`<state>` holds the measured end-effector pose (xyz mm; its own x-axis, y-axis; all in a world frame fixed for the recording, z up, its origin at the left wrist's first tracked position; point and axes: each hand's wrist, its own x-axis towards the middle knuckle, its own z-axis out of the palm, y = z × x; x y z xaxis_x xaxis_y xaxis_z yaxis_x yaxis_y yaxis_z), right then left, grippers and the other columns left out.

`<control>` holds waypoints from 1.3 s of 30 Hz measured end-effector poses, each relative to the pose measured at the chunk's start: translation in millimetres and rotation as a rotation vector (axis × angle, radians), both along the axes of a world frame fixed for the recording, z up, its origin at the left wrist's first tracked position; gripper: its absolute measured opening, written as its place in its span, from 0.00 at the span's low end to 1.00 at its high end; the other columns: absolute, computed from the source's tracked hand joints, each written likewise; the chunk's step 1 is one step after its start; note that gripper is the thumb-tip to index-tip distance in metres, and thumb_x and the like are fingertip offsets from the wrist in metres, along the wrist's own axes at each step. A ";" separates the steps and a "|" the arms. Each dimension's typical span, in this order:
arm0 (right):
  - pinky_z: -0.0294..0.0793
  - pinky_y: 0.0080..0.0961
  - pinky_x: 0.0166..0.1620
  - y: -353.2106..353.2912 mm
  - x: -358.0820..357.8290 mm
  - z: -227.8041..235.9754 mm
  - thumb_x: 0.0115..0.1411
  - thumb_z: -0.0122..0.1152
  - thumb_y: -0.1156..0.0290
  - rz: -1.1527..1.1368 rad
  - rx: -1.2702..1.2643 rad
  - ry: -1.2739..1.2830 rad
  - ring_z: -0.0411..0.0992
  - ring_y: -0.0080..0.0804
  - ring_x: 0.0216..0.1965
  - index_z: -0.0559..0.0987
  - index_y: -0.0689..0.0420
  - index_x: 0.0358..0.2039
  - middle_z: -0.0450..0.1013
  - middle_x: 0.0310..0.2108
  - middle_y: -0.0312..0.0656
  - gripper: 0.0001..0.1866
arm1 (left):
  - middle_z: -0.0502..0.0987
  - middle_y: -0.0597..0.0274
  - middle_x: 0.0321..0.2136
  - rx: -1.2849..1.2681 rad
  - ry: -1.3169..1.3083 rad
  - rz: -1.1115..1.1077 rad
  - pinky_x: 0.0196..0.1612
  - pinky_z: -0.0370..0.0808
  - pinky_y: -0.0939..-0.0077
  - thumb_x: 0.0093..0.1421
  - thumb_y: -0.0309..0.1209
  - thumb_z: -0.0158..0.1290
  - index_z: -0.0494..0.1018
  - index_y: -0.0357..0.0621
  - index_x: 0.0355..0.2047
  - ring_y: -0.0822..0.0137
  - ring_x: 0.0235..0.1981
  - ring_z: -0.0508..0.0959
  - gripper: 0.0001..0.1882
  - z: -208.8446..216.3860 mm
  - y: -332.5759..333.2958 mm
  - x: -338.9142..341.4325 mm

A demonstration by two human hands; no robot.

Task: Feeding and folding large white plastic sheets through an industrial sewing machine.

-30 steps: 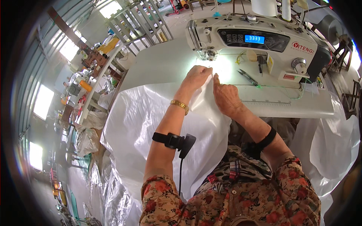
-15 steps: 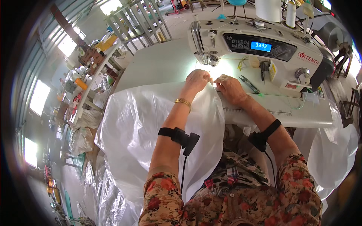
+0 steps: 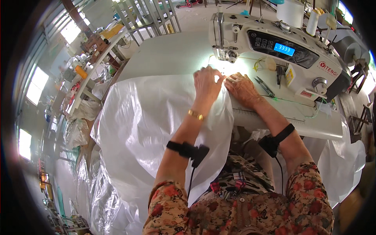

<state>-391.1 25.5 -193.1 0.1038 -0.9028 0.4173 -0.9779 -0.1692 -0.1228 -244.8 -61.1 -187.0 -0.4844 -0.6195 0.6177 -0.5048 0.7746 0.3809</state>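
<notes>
A large sheet of shiny white film [image 3: 156,117] drapes over the table's front edge and down across my lap. At its upper right corner, just in front of the sewing machine's lit needle area, my left hand [image 3: 207,85] pinches the sheet edge between thumb and fingers. Close beside it, my right hand [image 3: 243,91] has its fingers bent together on the same edge; the fingertips are partly lost in glare. The white sewing machine [image 3: 266,39] stands right beyond both hands, its lamp on. The needle itself is too bright to make out.
Dark thread snips [image 3: 265,87] lie right of my right hand, near a small black tool [image 3: 279,74] and loose green thread. A printed ruler [image 3: 270,116] runs along the table's front edge. Large thread cones [image 3: 290,13] stand behind the machine. A cluttered side table [image 3: 92,80] is at left.
The whole view has shifted, so the machine sits farther right and lower in the picture. My left hand's fingers have lifted and turned at the sheet edge; my right hand lies flatter beside it.
</notes>
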 end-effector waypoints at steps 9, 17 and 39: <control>0.67 0.41 0.50 -2.0 18.1 -0.1 0.57 0.54 0.68 -0.098 -0.021 -0.055 0.70 0.38 0.48 0.76 0.53 0.35 0.74 0.39 0.39 0.07 | 0.73 0.45 0.48 0.193 -0.230 -0.205 0.53 0.70 0.58 0.55 0.34 0.50 0.70 0.37 0.50 0.47 0.49 0.73 0.23 5.5 36.9 29.2; 0.65 0.47 0.52 -1.3 9.7 3.4 0.63 0.50 0.63 -0.116 0.028 -0.047 0.66 0.44 0.51 0.78 0.55 0.41 0.70 0.46 0.45 0.13 | 0.75 0.44 0.42 0.244 -0.247 -0.238 0.50 0.71 0.58 0.53 0.33 0.49 0.74 0.36 0.48 0.47 0.45 0.75 0.23 9.4 20.8 19.7; 0.72 0.35 0.44 -48.2 -16.3 -14.0 0.59 0.59 0.56 -0.203 -0.409 -0.826 0.76 0.43 0.36 0.79 0.66 0.44 0.77 0.33 0.56 0.24 | 0.76 0.38 0.41 0.192 -0.388 -0.076 0.52 0.71 0.56 0.53 0.31 0.46 0.75 0.31 0.44 0.45 0.45 0.75 0.20 0.3 -10.5 -11.1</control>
